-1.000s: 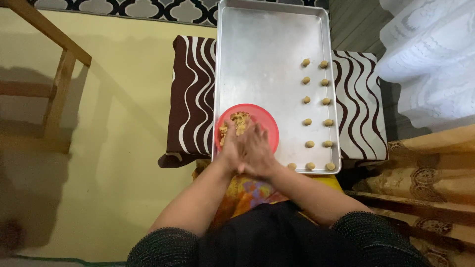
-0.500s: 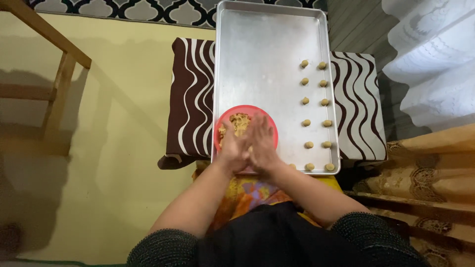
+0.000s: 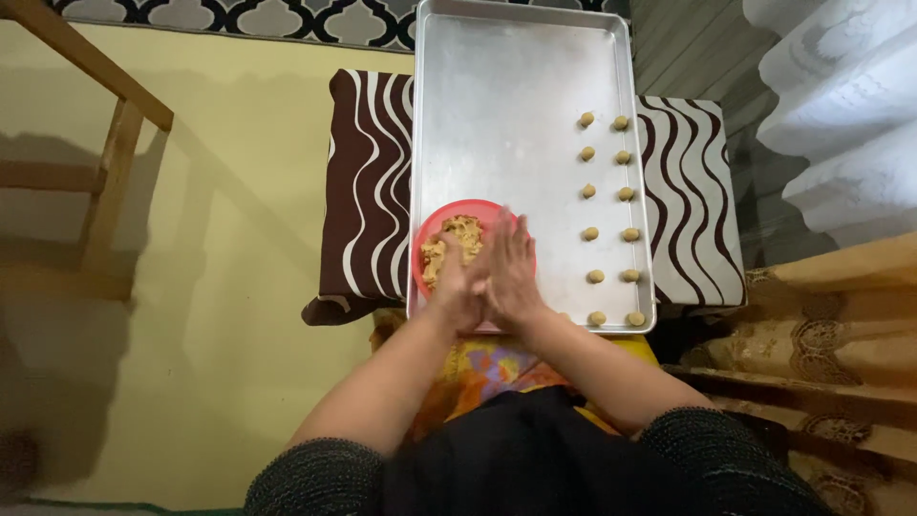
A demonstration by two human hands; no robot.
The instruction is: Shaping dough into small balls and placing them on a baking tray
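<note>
- Head view, looking straight down: left hand (image 3: 457, 285) and right hand (image 3: 511, 272) pressed flat palm to palm, fingers stretched toward the far side, right one reaching a bit farther.
- Both flat rather than fisted; probably a bit of dough squeezed in between, but hidden, so can't tell for sure.
- Directly under and just beyond the fingertips: red bowl (image 3: 449, 250) with a lump of tan dough (image 3: 453, 247), sitting in the near left corner of the metal tray (image 3: 506, 115).
- Bowl partly covered by the hands; left hand over its near rim, right hand over its right half.
- To the right of the hands, along the tray's right edge: two neat columns of small dough balls (image 3: 607, 215), running near to far, same way as the tray's long axis.
- Nearest ball in those columns just right of the right wrist, so right hand closer to the rows, left hand closer to the open side of the bowl.
- Big bare stretch of tray to the far side and left of the columns.
- Tray resting on a brown-and-white wavy-striped cushion (image 3: 368, 182) poking out on both sides.
- Further out: yellow floor, wooden chair frame (image 3: 105, 162) far left, white lacy curtain (image 3: 841, 105) far right, patterned rug at the far edge.
</note>
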